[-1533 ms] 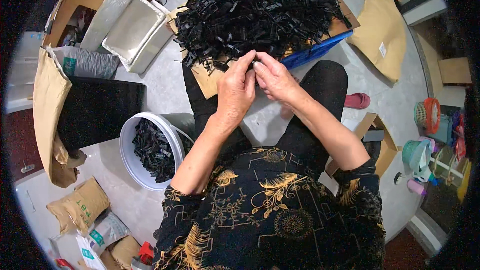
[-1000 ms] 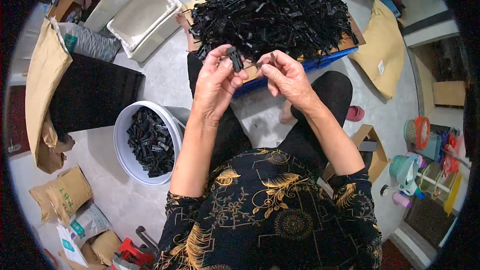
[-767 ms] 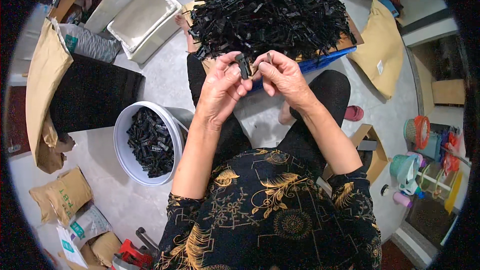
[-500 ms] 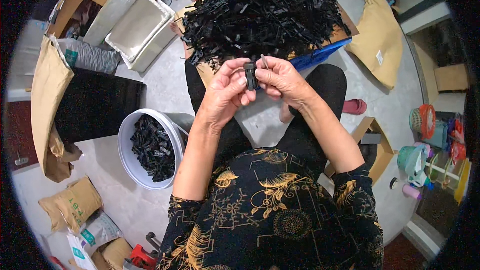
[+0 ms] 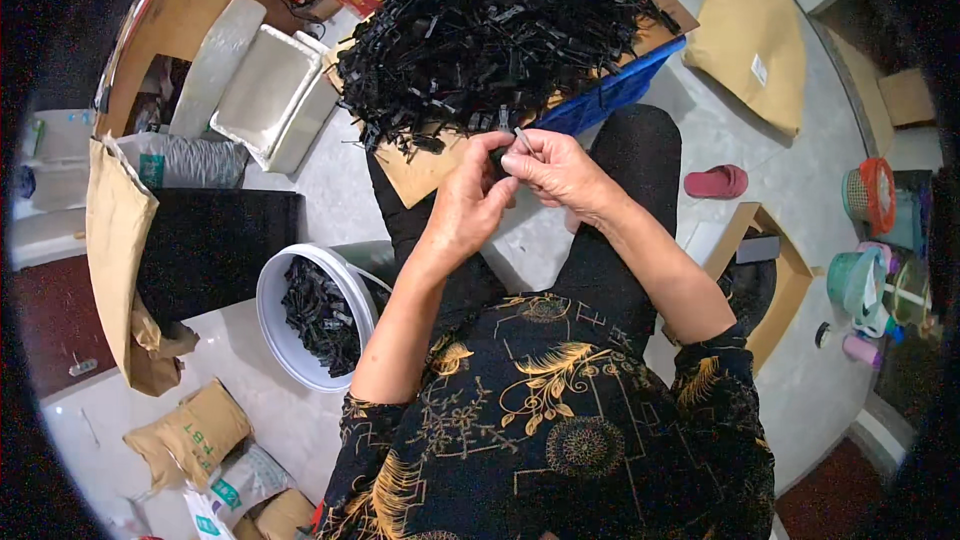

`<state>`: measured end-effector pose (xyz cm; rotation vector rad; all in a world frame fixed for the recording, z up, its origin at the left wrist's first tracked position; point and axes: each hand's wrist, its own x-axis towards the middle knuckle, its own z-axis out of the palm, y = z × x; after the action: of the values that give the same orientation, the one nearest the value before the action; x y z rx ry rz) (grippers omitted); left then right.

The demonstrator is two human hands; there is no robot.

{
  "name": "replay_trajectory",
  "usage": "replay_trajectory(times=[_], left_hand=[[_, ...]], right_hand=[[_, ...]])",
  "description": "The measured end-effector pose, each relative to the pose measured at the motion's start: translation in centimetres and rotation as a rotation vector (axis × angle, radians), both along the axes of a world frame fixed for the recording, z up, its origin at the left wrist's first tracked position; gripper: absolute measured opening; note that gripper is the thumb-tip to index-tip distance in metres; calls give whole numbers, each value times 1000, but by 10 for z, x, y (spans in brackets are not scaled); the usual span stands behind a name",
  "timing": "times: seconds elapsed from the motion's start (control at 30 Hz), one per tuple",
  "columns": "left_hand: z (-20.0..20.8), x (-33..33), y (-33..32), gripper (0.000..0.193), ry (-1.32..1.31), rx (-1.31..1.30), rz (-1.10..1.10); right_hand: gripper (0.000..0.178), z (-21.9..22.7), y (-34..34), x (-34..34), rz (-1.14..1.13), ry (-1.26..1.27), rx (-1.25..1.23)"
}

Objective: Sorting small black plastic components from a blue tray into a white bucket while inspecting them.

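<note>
Both hands meet in front of the heap, fingertips close together. My left hand is closed around a small black plastic part, which the fingers mostly hide. Pinched between thumb and fingers of my right hand is a thin grey strip, metal by its look, held beside the part. Just beyond the hands rises a big heap of loose black plastic parts, resting on cardboard over a blue crate.
A white bucket with black parts stands by my left forearm. Foam boxes and an upright brown sack are farther left. On the right lie a large tan sack, a pink slipper and an open carton.
The view has shifted a little. My left fingers have closed farther over the black part, which showed plainly between both hands before. The grey strip in my right hand now tilts the other way.
</note>
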<state>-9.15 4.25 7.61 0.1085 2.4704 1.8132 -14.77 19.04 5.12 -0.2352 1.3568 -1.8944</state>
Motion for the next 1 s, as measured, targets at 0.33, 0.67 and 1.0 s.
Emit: replay_trajectory(times=[0.33,0.67,1.0], left_hand=[[-4,-13,-4,26,-190,177,33],[-10,-9,-21,26,-105,67,54],[-16,-5,-43,28,193,-280,265]], right_hand=[[25,-14,-2,5,-51,508,190],[18,-7,-23,7,-32,554,240],[15,-12,-67,4,-121,624,217]])
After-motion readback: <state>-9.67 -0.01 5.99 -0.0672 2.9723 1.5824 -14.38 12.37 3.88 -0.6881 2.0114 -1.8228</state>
